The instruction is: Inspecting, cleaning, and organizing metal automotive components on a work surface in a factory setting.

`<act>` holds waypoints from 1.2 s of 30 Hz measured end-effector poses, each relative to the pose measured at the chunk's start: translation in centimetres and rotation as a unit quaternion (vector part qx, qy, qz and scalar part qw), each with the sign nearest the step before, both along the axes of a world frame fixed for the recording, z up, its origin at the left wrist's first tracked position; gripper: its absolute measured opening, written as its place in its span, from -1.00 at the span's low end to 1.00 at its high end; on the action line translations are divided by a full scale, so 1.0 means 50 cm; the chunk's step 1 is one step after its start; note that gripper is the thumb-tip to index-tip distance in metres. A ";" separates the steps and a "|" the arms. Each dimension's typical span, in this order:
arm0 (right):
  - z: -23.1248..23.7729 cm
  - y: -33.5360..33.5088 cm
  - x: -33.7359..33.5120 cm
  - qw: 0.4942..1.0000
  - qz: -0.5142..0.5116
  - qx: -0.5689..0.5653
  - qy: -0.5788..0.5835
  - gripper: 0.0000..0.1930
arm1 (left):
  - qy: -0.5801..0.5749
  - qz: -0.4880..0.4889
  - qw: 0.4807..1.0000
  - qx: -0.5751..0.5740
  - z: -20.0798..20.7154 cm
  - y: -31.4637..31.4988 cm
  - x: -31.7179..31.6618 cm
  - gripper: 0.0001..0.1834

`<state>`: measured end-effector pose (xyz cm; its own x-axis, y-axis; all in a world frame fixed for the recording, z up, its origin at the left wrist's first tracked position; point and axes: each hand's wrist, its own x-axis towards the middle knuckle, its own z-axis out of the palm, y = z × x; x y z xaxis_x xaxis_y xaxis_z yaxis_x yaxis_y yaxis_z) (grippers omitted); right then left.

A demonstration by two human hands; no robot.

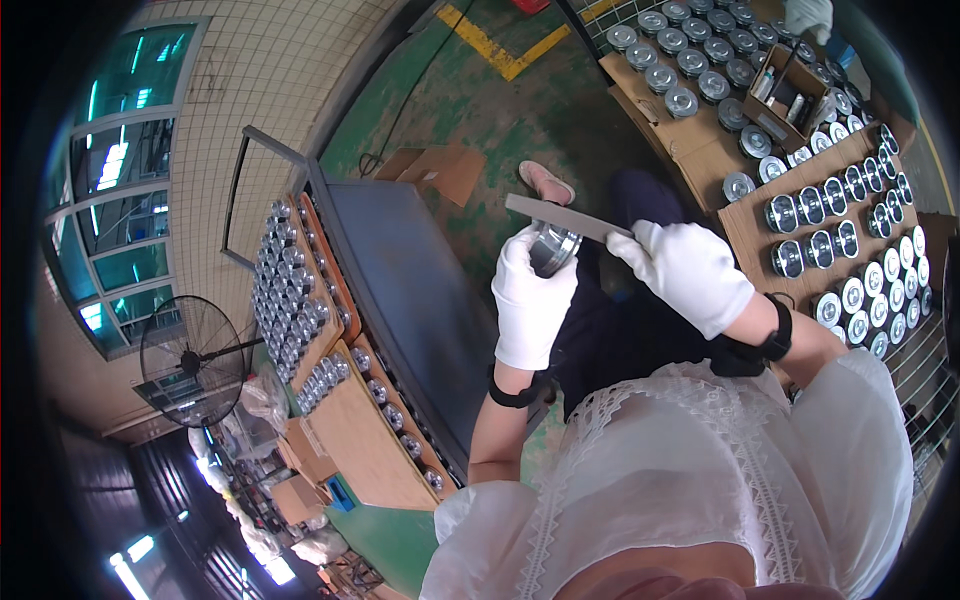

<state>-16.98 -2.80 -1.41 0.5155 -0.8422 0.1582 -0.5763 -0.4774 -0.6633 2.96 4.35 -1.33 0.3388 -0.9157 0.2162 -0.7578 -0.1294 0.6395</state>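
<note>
Away from the held piston (553,250), a carton (775,123) holds oddments (797,107).

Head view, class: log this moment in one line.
left hand: holding round metal part | right hand: holding flat grey bar | nearby: metal parts on cardboard

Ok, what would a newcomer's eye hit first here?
First, near centre, the white-gloved left grip holding a shiny silver metal cylinder, with a long flat grey bar from the white-gloved right grip crossing its top in view. Next, rows of round silvery metal parts on brown cardboard at upper right. Then the round black wire-caged fan at left.
</note>
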 end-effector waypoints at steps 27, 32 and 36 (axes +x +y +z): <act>-0.063 -0.057 -0.013 0.999 -0.033 -0.005 -0.025 -0.50 | 0.026 -0.108 0.993 -0.033 0.010 -0.011 -0.019 -0.42; -0.324 -0.286 -0.091 0.904 -0.410 0.073 -0.102 -0.55 | 0.072 -0.117 0.989 -0.059 0.008 -0.012 -0.021 -0.41; -0.499 -0.412 -0.232 0.831 -0.545 0.063 -0.092 -0.70 | 0.060 -0.126 0.987 -0.083 0.012 -0.010 -0.017 -0.48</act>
